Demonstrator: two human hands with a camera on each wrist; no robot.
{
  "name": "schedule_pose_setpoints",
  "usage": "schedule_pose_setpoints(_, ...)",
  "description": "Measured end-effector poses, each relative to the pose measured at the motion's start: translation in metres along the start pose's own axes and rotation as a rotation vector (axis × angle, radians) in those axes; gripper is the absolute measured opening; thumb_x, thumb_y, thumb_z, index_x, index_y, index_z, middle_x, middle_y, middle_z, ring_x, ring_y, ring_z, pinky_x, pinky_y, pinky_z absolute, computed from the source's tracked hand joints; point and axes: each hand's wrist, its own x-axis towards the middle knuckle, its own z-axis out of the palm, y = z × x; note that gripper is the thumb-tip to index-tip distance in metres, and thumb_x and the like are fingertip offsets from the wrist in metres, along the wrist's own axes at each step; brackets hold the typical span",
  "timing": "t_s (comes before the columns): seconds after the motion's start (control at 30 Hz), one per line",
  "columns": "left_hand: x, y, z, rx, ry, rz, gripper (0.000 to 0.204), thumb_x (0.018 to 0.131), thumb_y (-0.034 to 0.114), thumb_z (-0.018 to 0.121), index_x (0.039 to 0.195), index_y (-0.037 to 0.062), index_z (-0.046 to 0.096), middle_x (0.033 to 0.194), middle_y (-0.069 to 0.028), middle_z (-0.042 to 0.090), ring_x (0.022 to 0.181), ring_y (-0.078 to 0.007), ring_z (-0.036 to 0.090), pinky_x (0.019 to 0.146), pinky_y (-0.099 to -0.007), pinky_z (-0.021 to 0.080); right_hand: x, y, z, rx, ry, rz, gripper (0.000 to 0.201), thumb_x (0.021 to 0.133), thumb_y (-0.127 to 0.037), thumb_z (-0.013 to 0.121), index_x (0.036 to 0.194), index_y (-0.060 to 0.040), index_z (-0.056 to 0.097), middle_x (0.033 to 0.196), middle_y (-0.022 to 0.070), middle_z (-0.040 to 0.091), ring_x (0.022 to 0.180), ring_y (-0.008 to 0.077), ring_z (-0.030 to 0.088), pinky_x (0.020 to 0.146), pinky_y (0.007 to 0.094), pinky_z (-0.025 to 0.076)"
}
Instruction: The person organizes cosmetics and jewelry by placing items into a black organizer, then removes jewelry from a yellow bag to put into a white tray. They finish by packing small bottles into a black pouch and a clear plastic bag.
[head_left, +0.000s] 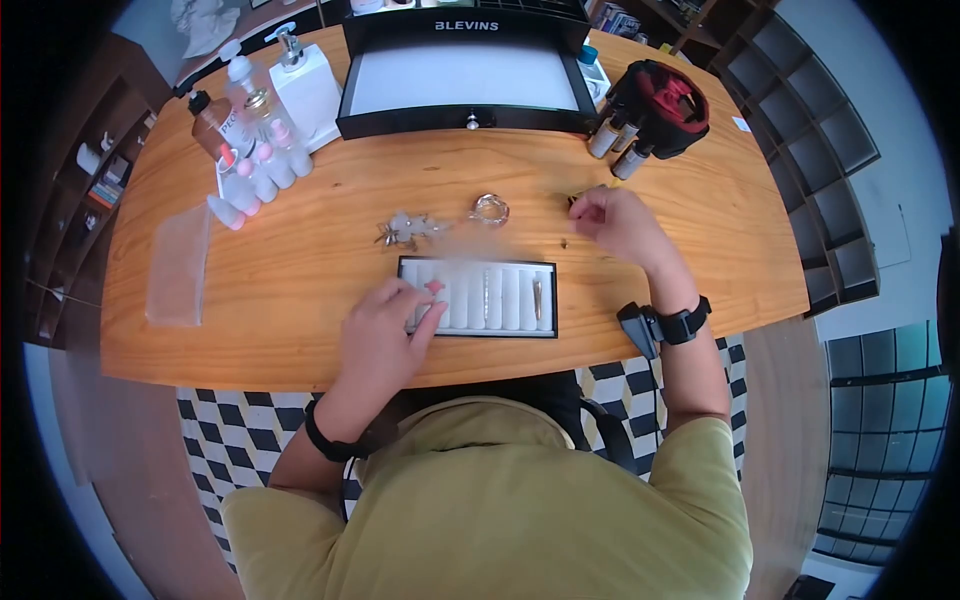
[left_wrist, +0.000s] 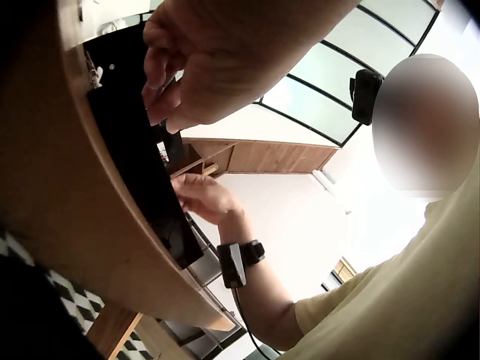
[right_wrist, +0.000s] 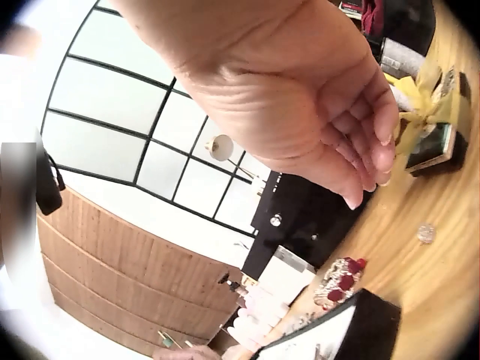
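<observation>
A black-rimmed tray (head_left: 515,330) with pale padded rolls lies near the front of the table. It holds a pink ornament (head_left: 434,286) at the left, a silvery chain (head_left: 487,295) and a thin gold-coloured piece (head_left: 538,300). My left hand (head_left: 385,325) lies over the tray's left end, its loosely bent fingertips around the pink ornament. To the right, my right hand (head_left: 620,225) hovers beside a small dark box with a yellow ribbon bow (right_wrist: 431,112). Its fingers are gently bent, with nothing visible between them. A small sparkling round piece (right_wrist: 426,234) lies below that box.
Behind the tray lie a beaded bracelet (head_left: 490,209) and a cluster of shiny pieces (head_left: 408,230). Pump bottles (head_left: 305,95) stand at the back left, and an open black drawer box (head_left: 400,122) at the back. A black-and-red pouch (head_left: 690,125) with small bottles stands back right.
</observation>
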Motion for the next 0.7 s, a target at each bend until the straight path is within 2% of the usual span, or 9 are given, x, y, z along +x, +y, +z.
schedule_pose_setpoints(0.1,0.017,0.002,-0.008,0.091,0.015,0.241,0.036,0.07,0.02,0.079,0.098,0.0049,0.065,0.098,-0.0104,0.061,0.092,-0.0302,0.058,0.081,-0.0392,0.047,-0.013,0.001,0.016,-0.172,-0.053,-0.06,0.008,0.076,-0.006,0.068,0.08,-0.0006,0.064,0.071,0.0154,0.064,0.069,0.0307,0.064,0.064,0.0369,0.049)
schedule_pose_setpoints(0.2,0.02,0.007,-0.013,0.1,-0.053,0.227,0.048,0.066,0.022,0.081,0.107,0.0064,0.062,0.107,-0.011,0.06,0.104,-0.0325,0.053,0.091,-0.0413,0.042,-0.015,0.015,0.037,-0.201,0.008,-0.13,0.012,0.076,-0.006,0.07,0.081,0.0009,0.061,0.072,0.0154,0.062,0.064,0.0286,0.06,0.061,0.0358,0.046)
schedule_pose_setpoints(0.3,0.019,-0.001,-0.013,0.071,-0.068,0.193,0.048,0.068,0.021,0.081,0.108,0.0058,0.061,0.11,-0.0114,0.06,0.106,-0.0323,0.053,0.092,-0.041,0.041,-0.017,0.011,0.034,-0.207,0.058,-0.154,0.008,0.077,-0.006,0.067,0.08,-0.0002,0.063,0.077,0.0192,0.064,0.075,0.0366,0.061,0.067,0.0417,0.048)
schedule_pose_setpoints(0.4,0.016,-0.007,-0.013,0.082,-0.034,0.18,0.045,0.069,0.02,0.08,0.107,0.005,0.062,0.11,-0.0116,0.06,0.105,-0.0323,0.054,0.092,-0.0406,0.041,-0.021,-0.016,0.025,-0.092,0.08,-0.197,0.006,0.078,-0.005,0.065,0.079,-0.0007,0.062,0.078,0.0179,0.063,0.077,0.0364,0.061,0.067,0.0427,0.047)
schedule_pose_setpoints(0.5,0.015,-0.009,-0.013,0.071,-0.016,0.165,0.04,0.071,0.018,0.079,0.106,0.0042,0.062,0.11,-0.0121,0.061,0.104,-0.0325,0.054,0.092,-0.0401,0.041,-0.028,-0.047,0.026,0.043,-0.092,-0.384,0.005,0.078,-0.005,0.064,0.078,-0.0018,0.061,0.078,0.0164,0.061,0.078,0.0359,0.06,0.066,0.0431,0.046)
schedule_pose_setpoints(0.6,0.015,-0.008,-0.015,0.073,-0.001,0.164,0.038,0.072,0.017,0.078,0.104,0.0041,0.063,0.109,-0.0121,0.061,0.104,-0.0322,0.054,0.092,-0.0397,0.041,-0.031,-0.056,0.037,-0.11,-0.188,-0.477,0.01,0.076,-0.004,0.067,0.081,-0.0026,0.059,0.08,0.0128,0.06,0.077,0.0333,0.059,0.065,0.0394,0.046)
schedule_pose_setpoints(0.7,0.014,-0.007,-0.018,0.062,-0.01,0.15,0.037,0.072,0.017,0.078,0.104,0.0038,0.063,0.109,-0.0117,0.061,0.103,-0.0319,0.055,0.092,-0.0394,0.041,-0.028,-0.054,0.039,-0.189,-0.256,-0.42,0.009,0.075,-0.005,0.067,0.08,-0.0041,0.059,0.081,0.012,0.061,0.08,0.0331,0.059,0.067,0.0402,0.046)
